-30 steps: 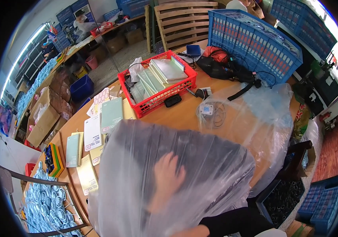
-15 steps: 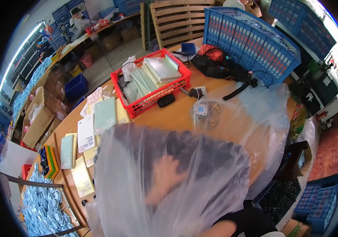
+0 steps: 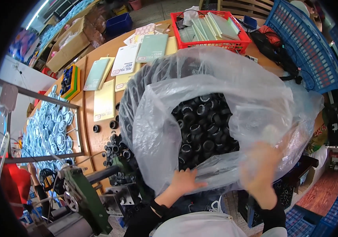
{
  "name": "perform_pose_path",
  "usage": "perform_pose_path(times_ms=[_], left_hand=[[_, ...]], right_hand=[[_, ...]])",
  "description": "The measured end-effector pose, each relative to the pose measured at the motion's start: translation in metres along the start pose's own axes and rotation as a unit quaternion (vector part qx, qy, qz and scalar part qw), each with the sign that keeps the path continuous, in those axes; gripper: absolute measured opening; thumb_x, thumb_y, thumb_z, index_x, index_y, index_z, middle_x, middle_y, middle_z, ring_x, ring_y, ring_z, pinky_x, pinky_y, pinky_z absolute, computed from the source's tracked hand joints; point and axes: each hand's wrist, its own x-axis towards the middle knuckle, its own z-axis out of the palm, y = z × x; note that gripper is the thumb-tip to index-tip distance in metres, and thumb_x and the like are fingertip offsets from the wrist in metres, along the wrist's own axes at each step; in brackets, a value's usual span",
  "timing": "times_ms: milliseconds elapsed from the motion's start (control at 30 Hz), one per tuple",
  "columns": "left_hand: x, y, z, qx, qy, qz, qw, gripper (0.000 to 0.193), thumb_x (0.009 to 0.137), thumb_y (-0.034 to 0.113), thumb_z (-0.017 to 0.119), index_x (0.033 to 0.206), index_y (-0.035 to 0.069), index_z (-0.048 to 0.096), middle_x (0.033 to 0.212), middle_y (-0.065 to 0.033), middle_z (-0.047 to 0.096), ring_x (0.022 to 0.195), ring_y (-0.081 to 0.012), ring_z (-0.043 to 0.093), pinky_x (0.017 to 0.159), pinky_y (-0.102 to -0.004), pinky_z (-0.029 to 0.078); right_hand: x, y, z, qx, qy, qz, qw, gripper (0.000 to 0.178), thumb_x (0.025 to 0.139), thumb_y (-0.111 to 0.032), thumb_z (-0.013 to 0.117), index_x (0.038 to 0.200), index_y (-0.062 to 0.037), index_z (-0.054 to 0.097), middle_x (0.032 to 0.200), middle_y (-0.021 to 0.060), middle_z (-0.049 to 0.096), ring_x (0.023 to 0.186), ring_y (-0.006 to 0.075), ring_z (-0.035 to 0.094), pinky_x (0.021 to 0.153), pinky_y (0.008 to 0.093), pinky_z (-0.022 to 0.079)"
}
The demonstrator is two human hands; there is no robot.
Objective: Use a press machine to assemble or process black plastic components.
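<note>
A large clear plastic bag (image 3: 157,130) stands on the table in front of me, its mouth gaping and its rim folded outward. Inside lie many small black round plastic caps (image 3: 206,128); more press dark against the bag's far left wall. At the near rim, my left hand (image 3: 182,181) rests on the plastic with its fingers spread. Over the bag's right side is my right hand (image 3: 261,170), smeared by motion, so its fingers and any hold on the film cannot be made out.
Loose black caps (image 3: 115,148) lie left of the bag, beside a green metal machine (image 3: 88,197). Notebooks (image 3: 123,59) and a red basket (image 3: 212,44) stand farther off. Pale blue round parts (image 3: 54,126) fill the left side. A blue crate (image 3: 307,43) is at far right.
The view has turned down and toward the left. The bag, earlier draped across one hand, now gapes with the caps showing inside. Both hands are now at its near and right sides.
</note>
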Motion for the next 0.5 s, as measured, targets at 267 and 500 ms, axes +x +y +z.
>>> perform_pose_path(times_ms=[267,500], left_hand=[[-0.047,-0.021,0.061,0.048,-0.133,0.024,0.990,0.078,0.075,0.069,0.057,0.128,0.011,0.055,0.113,-0.0159,0.063,0.110,-0.0321,0.058,0.094,-0.0489,0.036],[-0.097,-0.004,0.091,-0.209,0.231,0.361,0.879,0.040,0.083,0.027,0.068,0.118,0.010,0.060,0.116,-0.0062,0.060,0.108,-0.0231,0.057,0.094,-0.0393,0.040]], right_hand=[[-0.162,0.053,0.079,0.009,-0.639,-0.018,0.769,0.030,0.076,-0.029,0.070,0.096,-0.0066,0.068,0.077,0.0130,0.068,0.093,0.0310,0.064,0.092,0.0439,0.043],[-0.088,-0.024,0.155,0.117,-0.181,-0.125,0.969,0.042,0.078,-0.018,0.071,0.113,-0.0023,0.056,0.104,0.0174,0.055,0.094,0.0338,0.056,0.080,0.0409,0.046]])
